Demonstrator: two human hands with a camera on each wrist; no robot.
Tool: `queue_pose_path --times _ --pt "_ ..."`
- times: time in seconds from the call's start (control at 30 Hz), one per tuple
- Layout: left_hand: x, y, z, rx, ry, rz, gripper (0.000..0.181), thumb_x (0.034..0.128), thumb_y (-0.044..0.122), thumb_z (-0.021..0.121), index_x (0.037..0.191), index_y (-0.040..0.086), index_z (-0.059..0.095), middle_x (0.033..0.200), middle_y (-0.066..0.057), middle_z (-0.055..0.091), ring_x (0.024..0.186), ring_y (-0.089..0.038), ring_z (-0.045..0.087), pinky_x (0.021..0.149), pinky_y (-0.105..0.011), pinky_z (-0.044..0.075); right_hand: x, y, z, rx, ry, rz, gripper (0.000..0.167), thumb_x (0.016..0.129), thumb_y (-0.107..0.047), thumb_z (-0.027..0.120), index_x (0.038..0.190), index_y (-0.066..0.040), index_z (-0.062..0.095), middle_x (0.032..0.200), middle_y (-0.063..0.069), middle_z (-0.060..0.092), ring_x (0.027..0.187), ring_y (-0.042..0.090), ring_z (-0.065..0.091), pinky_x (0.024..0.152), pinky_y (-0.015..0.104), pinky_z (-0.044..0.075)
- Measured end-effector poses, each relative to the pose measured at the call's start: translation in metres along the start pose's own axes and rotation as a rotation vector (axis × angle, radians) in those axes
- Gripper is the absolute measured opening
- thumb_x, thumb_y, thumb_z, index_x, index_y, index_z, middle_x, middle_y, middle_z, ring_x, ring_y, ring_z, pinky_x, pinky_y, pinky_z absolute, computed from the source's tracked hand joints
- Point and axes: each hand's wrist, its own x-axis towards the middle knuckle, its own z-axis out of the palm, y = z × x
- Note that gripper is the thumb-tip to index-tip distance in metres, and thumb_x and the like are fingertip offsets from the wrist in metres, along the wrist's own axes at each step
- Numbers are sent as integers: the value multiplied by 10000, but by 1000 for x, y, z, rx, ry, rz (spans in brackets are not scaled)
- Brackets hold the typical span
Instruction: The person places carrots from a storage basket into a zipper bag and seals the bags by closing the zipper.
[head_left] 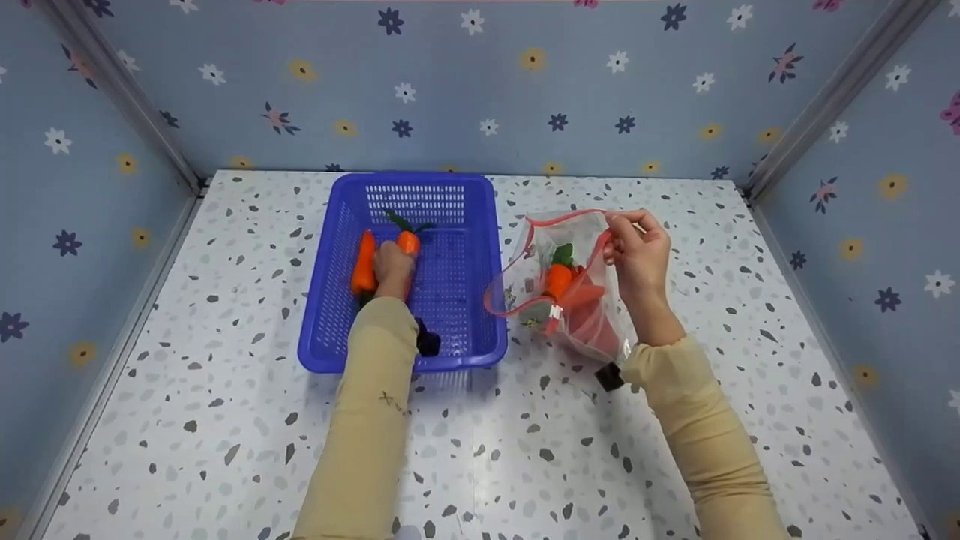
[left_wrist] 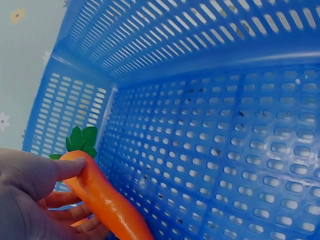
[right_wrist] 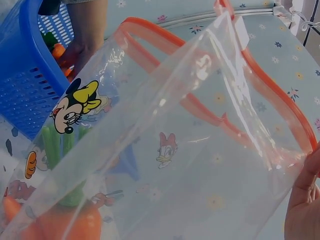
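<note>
Inside the blue plastic basket (head_left: 465, 300), my left hand (head_left: 394, 266) grips an orange carrot (left_wrist: 112, 202) with green leaves, thumb on its top end. Another carrot (head_left: 364, 262) lies beside that hand along the basket's left side. To the right, my right hand (head_left: 637, 251) pinches the red-edged rim of a clear zip bag (head_left: 592, 330) printed with cartoon figures. The bag's mouth gapes toward the basket. In it sits an orange carrot (head_left: 558, 281) with a green top, along with something reddish seen dimly through the plastic.
The basket and bag stand side by side on a white speckled table (head_left: 225, 450). Flower-patterned walls (head_left: 450, 90) close off the back and both sides. A small black object (head_left: 610, 376) shows near the right sleeve.
</note>
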Motion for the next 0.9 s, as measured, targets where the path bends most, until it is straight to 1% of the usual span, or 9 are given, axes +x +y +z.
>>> queue_pose_path --times 0.1,0.2,0.33,0.4,0.57,0.67,0.7,0.8,0.9 --pt "2 4 -4 -18 -70 -7 275 795 255 592 912 5 579 871 -144 588 796 -304 547 697 -405 435 0 0 0 -3 -6 -3 110 839 35 540 758 -24 587 553 75 533 379 106 420 365 166 381" --pt "2 10 -11 -26 -65 18 281 800 250 606 916 -4 577 848 -144 584 764 -299 544 673 -398 434 -1 0 1 -10 -11 -7 112 840 28 543 758 -31 591 558 72 538 382 107 424 371 166 387" --pt "2 16 -18 -40 8 65 315 765 299 659 837 11 556 716 -102 540 629 -251 490 564 -355 393 -1 0 1 -14 -15 -11 120 841 26 541 755 -36 596 566 72 549 384 106 426 371 166 388" --pt "-1 20 -26 -63 -30 66 426 768 388 658 925 5 558 800 -112 569 712 -260 517 650 -367 418 -1 0 1 -12 -15 -10 127 840 30 539 750 -38 596 570 72 552 384 106 423 369 165 384" --pt "-6 33 -37 -97 16 114 456 739 387 693 926 -9 565 793 -110 577 687 -244 514 624 -342 415 -2 1 1 5 -8 -4 130 835 43 538 746 -34 594 575 75 561 379 106 414 362 166 372" --pt "-30 54 -59 -127 13 162 443 747 359 694 968 -9 586 809 -104 590 692 -236 525 621 -327 427 -2 1 0 15 0 1 126 833 50 536 746 -24 591 570 78 560 376 106 413 355 171 368" --pt "-38 60 -67 -170 11 200 476 734 380 701 983 -11 592 815 -91 596 688 -214 528 615 -303 431 -2 1 0 16 2 2 125 833 52 535 746 -20 589 567 77 558 375 105 413 354 172 368" --pt "-81 91 -108 -202 -70 235 531 781 378 653 1124 -17 559 987 -128 601 848 -244 549 761 -330 446 -1 0 0 8 3 3 118 835 47 534 751 -18 584 561 75 550 378 105 416 359 171 373" --pt "-119 115 -137 -208 -82 273 490 818 298 625 1151 -51 535 1049 -164 580 888 -252 533 798 -317 435 -1 0 1 -2 1 8 108 840 34 539 759 -23 582 562 73 545 386 107 420 369 169 381"
